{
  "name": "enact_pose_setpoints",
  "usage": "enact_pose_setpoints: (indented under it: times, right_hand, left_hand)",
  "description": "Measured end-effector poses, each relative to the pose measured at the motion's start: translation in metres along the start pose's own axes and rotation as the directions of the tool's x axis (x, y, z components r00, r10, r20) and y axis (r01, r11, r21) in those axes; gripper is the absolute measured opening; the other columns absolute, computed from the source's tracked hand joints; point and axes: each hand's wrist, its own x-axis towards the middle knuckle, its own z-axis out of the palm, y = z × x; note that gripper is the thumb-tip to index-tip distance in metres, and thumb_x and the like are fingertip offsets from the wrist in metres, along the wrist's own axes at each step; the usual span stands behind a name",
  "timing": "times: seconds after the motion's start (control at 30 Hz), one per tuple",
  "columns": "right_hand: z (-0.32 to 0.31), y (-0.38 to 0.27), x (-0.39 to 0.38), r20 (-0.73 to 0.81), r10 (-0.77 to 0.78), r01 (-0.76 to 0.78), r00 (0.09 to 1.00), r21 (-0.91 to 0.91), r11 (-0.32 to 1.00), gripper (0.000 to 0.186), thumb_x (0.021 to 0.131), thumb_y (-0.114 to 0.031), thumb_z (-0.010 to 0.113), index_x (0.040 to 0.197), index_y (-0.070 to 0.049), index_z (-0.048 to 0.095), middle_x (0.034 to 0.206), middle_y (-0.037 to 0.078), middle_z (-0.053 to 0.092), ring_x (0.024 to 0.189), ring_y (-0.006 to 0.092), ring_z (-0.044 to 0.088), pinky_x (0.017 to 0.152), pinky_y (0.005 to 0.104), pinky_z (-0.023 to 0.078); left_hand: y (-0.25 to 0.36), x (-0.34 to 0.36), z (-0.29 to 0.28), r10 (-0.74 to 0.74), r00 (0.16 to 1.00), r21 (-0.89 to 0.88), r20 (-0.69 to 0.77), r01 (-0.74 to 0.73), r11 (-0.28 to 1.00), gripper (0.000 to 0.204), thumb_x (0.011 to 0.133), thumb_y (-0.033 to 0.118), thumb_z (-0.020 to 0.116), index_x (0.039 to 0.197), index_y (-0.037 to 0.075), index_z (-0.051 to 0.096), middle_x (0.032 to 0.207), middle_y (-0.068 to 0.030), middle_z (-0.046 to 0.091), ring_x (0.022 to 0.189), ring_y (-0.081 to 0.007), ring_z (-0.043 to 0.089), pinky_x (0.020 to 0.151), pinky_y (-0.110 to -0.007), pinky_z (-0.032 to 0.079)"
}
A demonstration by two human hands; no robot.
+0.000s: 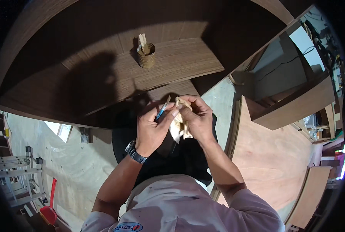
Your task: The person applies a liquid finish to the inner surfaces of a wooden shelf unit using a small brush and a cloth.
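Observation:
My left hand grips a slim blue tool with a pointed tip, possibly a small brush, angled upward. My right hand holds a crumpled cream cloth. My left thumb and right fingertips meet at the cloth's upper end, around a small pale piece that I cannot make out. Just above my hands is a brown wooden shelf inside a dark cabinet, with a ribbed tan cup standing on it holding pale sticks.
An aluminium ladder and a red dustpan are at the lower left. A large plywood panel lies at the right, below a wooden cabinet piece with a dark cable above it.

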Motion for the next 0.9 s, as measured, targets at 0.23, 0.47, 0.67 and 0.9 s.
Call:
enact_pose_setpoints:
  times: [0.23, 0.47, 0.67, 0.9]
  right_hand:
    - [0.009, 0.019, -0.017, 0.035, 0.097, -0.103, 0.995, 0.295, 0.950, 0.038, 0.100, -0.015, 0.067, 0.135, 0.000, 0.060, 0.116, 0.006, 0.070, 0.103, 0.0105, 0.063, 0.090, 0.0244, 0.051]
    - [-0.017, 0.015, -0.001, 0.048, 0.203, -0.193, 0.978, -0.158, 0.968, 0.042, 0.101, -0.009, 0.063, 0.141, 0.002, 0.056, 0.108, 0.005, 0.070, 0.092, 0.0083, 0.062, 0.081, 0.0224, 0.051]
    - [-0.079, -0.026, 0.126, 0.375, -0.470, 0.560, 0.799, -0.749, 0.354, 0.021, 0.088, 0.007, 0.057, 0.105, 0.000, 0.066, 0.090, 0.016, 0.068, 0.072, 0.0269, 0.065, 0.064, 0.0386, 0.053]
    - [-0.124, -0.025, 0.316, 0.450, -0.101, 0.299, 0.887, -0.727, -0.618, 0.024, 0.096, -0.020, 0.052, 0.104, -0.010, 0.072, 0.113, 0.017, 0.071, 0.109, 0.0338, 0.066, 0.090, 0.0439, 0.055]
  left_hand:
    - [-0.015, -0.007, -0.003, -0.074, 0.984, -0.065, 0.160, 0.086, 0.994, 0.032, 0.092, 0.005, 0.062, 0.122, 0.001, 0.070, 0.101, -0.0070, 0.066, 0.092, -0.0166, 0.061, 0.081, -0.031, 0.049]
    - [-0.009, -0.006, -0.025, -0.398, 0.794, -0.454, 0.459, 0.595, 0.663, 0.053, 0.091, 0.001, 0.048, 0.143, 0.002, 0.056, 0.133, -0.0096, 0.067, 0.048, -0.0013, 0.036, 0.044, -0.019, 0.035]
    - [-0.016, -0.022, -0.037, -0.363, 0.907, -0.485, 0.212, 0.420, 0.767, 0.048, 0.092, 0.001, 0.051, 0.139, 0.002, 0.059, 0.132, -0.0093, 0.069, 0.048, 0.0012, 0.040, 0.045, -0.017, 0.038]
    - [-0.033, -0.080, -0.099, -0.515, 0.857, -0.399, 0.022, 0.480, 0.782, 0.039, 0.093, 0.001, 0.055, 0.130, 0.003, 0.065, 0.119, -0.0059, 0.072, 0.059, 0.0016, 0.042, 0.049, -0.016, 0.032]
